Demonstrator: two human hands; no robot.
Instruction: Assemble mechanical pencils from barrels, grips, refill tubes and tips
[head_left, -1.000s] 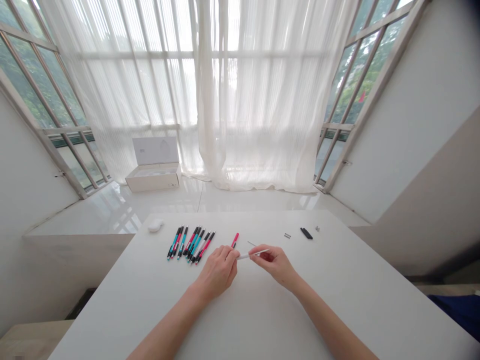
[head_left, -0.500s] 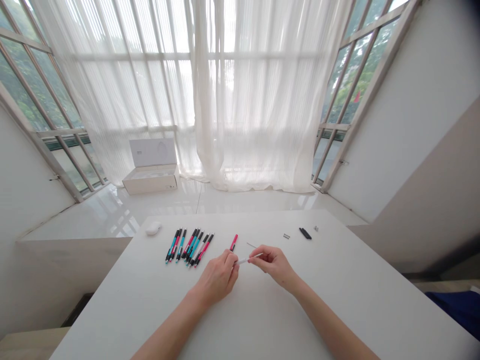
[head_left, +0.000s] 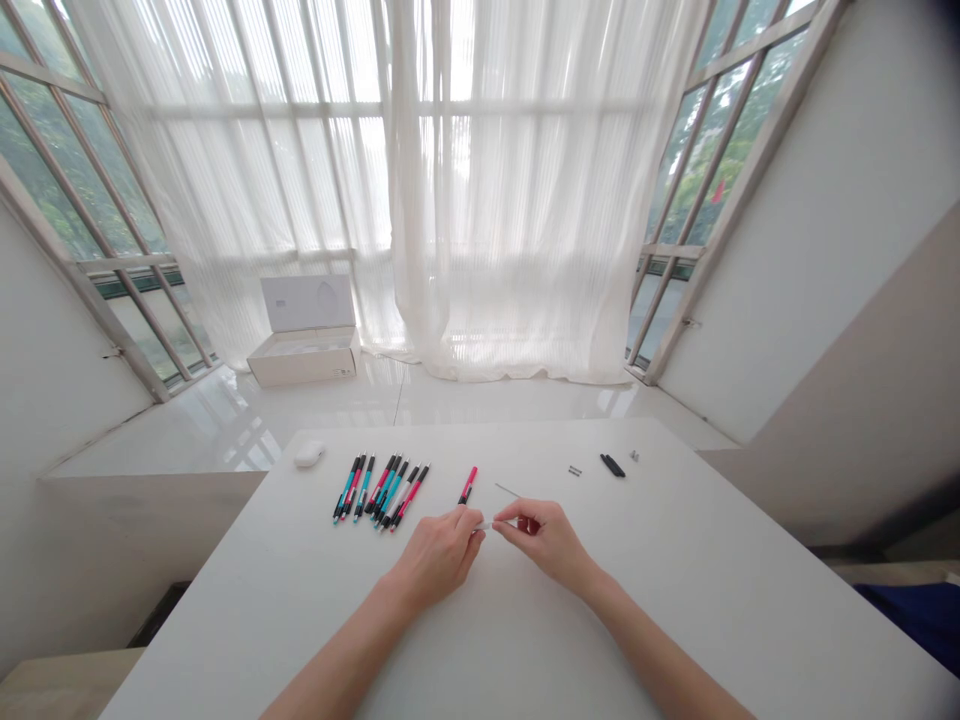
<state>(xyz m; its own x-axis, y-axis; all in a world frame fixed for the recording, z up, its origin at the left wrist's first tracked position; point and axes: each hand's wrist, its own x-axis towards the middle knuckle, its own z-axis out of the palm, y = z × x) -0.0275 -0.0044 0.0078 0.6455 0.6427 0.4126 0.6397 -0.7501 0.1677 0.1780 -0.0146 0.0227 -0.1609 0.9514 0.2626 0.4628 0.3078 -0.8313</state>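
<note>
My left hand point(head_left: 435, 555) and my right hand point(head_left: 544, 540) meet over the white table point(head_left: 645, 600), pinching a thin white tube point(head_left: 484, 525) between them. Most of the tube is hidden by my fingers. Just beyond my hands lie a pink pen point(head_left: 468, 485) and a thin metal rod point(head_left: 508, 490), neither touched. To the left of them a row of several teal and red pens point(head_left: 382, 490) lies side by side. Small black parts point(head_left: 612, 465) and tiny metal pieces point(head_left: 574, 470) sit further right.
A small white oval object point(head_left: 309, 454) lies on the table's far left. Beyond the table's far edge are a glossy white ledge, an open white box point(head_left: 304, 335), and sheer curtains point(head_left: 495, 200). Dark blue cloth point(head_left: 911, 612) shows at lower right.
My hands have drawn closer together, and much less of the white tube now shows between them. The pens and small parts on the table have not moved.
</note>
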